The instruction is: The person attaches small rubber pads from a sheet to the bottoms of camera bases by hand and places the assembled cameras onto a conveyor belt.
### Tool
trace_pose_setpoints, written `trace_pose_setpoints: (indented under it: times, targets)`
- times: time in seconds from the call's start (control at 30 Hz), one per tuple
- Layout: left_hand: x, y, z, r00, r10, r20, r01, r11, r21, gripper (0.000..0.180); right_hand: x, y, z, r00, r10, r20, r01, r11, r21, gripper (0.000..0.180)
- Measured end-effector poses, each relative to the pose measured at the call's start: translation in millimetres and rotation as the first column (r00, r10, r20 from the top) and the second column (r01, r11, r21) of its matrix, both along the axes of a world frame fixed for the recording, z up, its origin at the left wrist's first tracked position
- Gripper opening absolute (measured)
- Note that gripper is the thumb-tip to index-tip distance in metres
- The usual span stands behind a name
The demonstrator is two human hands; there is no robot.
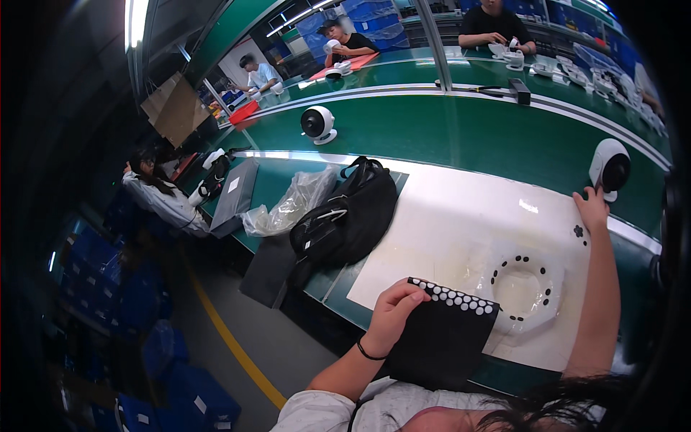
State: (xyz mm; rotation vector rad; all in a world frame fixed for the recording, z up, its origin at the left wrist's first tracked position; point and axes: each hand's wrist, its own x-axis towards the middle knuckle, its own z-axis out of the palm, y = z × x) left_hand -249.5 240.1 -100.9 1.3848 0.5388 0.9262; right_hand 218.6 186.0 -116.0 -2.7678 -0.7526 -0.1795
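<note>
My left hand (394,311) pinches the corner of a black sheet (446,342) whose upper edge carries rows of white round pads. The sheet hangs down in front of me, over the near edge of the white board. At the far right, my right hand (592,207) is stretched out, its fingers closed at the base of a white rounded camera (610,165) with a black front. On the board lies a translucent octagonal piece (551,306) with a ring of small black oval dots. A small black flower-shaped cluster (578,231) sits near my right forearm.
A second white camera (317,124) stands on the green conveyor (432,126). Left of the white board (439,209) lie a black bag (353,212), a clear plastic bag (291,201) and a grey box (236,194). Several people work across the line and at the left.
</note>
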Motion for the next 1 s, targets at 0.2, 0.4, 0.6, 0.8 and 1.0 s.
trace_pose_setpoints:
  times: [0.2,0.4,0.6,0.8,1.0]
  targets:
    - [-1,0,-2,1.0,0.002,-0.025,-0.001,1.0,0.024,0.014,-5,6,-9,0.993,0.105,0.048,-0.105,0.994,0.01,0.033]
    - [-1,-1,-1,1.0,-0.008,-0.002,0.008,1.0,-0.012,0.013,-34,14,-17,0.872,0.486,0.061,-0.482,0.831,0.278,0.025]
    - [0,0,-3,1.0,-0.003,0.019,0.004,0.999,-0.037,0.013,-53,13,-2,0.764,0.581,0.281,-0.645,0.662,0.383,0.014]
    - [3,0,-1,1.0,0.014,0.026,-0.013,0.999,-0.036,0.014,-71,16,18,0.747,0.574,0.335,-0.66,0.586,0.469,0.025]
    - [5,5,8,0.976,0.138,0.17,-0.158,0.981,0.11,0.015,-106,31,26,0.6,0.697,0.393,-0.773,0.378,0.509,0.037]
